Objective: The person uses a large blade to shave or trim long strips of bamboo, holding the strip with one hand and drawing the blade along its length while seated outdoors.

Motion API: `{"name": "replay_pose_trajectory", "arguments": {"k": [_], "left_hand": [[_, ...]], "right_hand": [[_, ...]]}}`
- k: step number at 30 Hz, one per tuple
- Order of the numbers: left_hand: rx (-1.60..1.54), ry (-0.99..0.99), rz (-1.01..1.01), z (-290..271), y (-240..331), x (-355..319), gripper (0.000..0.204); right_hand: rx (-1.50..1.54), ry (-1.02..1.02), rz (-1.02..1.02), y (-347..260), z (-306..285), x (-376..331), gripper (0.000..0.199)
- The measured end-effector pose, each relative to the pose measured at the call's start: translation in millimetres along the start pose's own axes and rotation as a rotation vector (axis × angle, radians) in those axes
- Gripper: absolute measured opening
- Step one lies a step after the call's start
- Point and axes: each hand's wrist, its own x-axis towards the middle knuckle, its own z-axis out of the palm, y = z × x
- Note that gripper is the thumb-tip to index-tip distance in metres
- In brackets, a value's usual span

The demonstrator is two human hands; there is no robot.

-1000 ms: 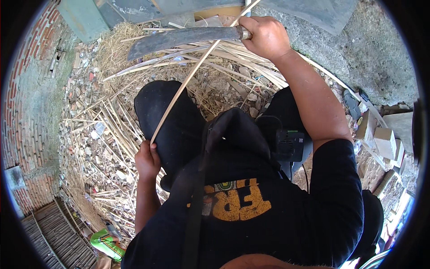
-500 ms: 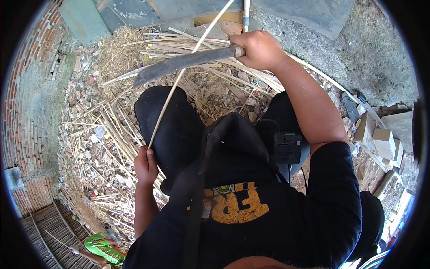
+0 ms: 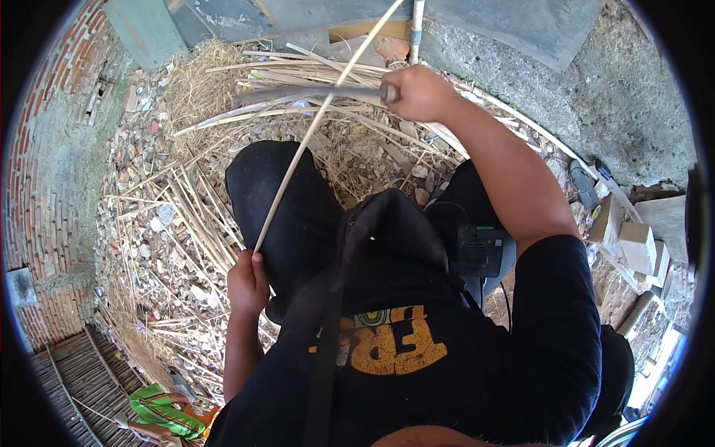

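Note:
A long, thin, pale bamboo strip (image 3: 296, 159) slants up and to the right across my left thigh and runs past the top of the view. Its lower end is in my left hand (image 3: 249, 284), which is closed with the thumb along the strip. My right hand (image 3: 423, 94) is wrapped round the short handle of a machete (image 3: 363, 93). The blade points left, seen nearly edge-on and blurred by motion. Blade and strip cross in the picture; I cannot tell whether they touch.
Cut bamboo strips (image 3: 261, 77) lie over rubble and dry shavings (image 3: 199, 86) in front and to the left. A brick wall (image 3: 45, 194) stands left, a rough wall (image 3: 625, 112) right. Wooden blocks (image 3: 637, 242) sit at right. Another person in green (image 3: 167, 410) is at lower left.
The machete blade has turned from flat-on to nearly edge-on and its tip has risen. My right hand has moved slightly left and down. My left hand keeps its grip on the bamboo strip.

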Motion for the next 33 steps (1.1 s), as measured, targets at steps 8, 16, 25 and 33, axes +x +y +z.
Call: {"name": "replay_pose_trajectory", "arguments": {"k": [8, 16, 25, 33], "left_hand": [[0.151, 0.04, 0.04, -7, -1, -2, 0.032], [0.163, 0.044, 0.052, -5, -1, 5, 0.029], [0.177, 0.04, 0.086, -6, -2, 13, 0.033], [0.178, 0.025, 0.07, -11, -2, 10, 0.034]], "right_hand": [[-0.148, -0.174, 0.034, -25, -5, -8, 0.024], [-0.007, 0.027, 0.192, 38, 1, 5, 0.028], [-0.001, -0.035, 0.369, 61, -2, 13, 0.035], [0.033, -0.173, 0.017, 21, 1, 1, 0.031]]}}
